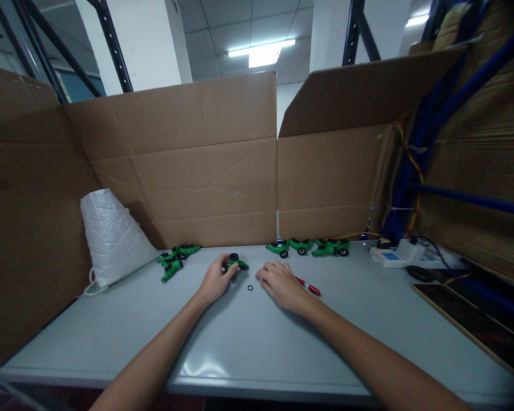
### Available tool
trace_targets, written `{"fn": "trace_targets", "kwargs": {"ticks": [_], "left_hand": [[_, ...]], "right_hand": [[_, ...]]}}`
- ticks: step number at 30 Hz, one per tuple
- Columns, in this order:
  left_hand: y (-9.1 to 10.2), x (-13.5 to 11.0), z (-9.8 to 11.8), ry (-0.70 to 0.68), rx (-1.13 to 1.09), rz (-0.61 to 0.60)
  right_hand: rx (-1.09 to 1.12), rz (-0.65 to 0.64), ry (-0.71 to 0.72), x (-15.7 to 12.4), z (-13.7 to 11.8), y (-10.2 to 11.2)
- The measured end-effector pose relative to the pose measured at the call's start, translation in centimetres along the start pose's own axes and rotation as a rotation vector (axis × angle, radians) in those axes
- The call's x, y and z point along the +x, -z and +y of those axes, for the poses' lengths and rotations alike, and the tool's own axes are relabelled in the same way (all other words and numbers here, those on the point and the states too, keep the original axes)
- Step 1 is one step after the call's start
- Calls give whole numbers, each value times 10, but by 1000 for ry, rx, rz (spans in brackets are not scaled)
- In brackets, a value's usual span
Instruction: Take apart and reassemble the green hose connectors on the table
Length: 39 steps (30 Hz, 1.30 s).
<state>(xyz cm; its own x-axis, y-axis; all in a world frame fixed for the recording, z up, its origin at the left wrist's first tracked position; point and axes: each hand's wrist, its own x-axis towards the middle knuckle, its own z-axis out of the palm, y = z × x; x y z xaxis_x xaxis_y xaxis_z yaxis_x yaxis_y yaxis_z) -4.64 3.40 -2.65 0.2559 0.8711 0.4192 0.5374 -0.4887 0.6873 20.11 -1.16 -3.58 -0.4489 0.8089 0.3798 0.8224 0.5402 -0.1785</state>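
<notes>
My left hand [215,278] rests on the grey table [257,337] with its fingers curled round a green plastic part with a black ring [235,263]. My right hand [280,283] lies palm down just to the right, fingers bent toward the tabletop, fingertips pinched near a small item I cannot make out. A small black ring [250,287] lies loose on the table between the two hands. A red pen [309,286] pokes out from under my right hand.
A pile of green parts [176,260] lies at the left, and a row of green parts [308,247] at the back right. A white woven bag [111,237] leans on the cardboard wall [205,171]. A white device with cables [396,255] and a dark board [475,319] sit at the right.
</notes>
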Motion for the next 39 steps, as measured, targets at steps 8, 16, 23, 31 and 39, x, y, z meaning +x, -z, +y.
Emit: {"fn": "trace_targets", "kwargs": {"ticks": [8, 16, 23, 31, 39], "left_hand": [[-2, 1, -2, 10, 0, 42], [0, 1, 2, 13, -11, 45], [1, 0, 2, -19, 0, 31], [3, -1, 4, -105, 78, -29], [5, -2, 5, -142, 126, -59]], "right_hand": [[4, -8, -6, -2, -2, 3], [35, -14, -28, -3, -6, 8], [40, 12, -9, -2, -8, 6], [56, 82, -41, 1, -10, 13], [116, 120, -25, 2, -7, 8]]}}
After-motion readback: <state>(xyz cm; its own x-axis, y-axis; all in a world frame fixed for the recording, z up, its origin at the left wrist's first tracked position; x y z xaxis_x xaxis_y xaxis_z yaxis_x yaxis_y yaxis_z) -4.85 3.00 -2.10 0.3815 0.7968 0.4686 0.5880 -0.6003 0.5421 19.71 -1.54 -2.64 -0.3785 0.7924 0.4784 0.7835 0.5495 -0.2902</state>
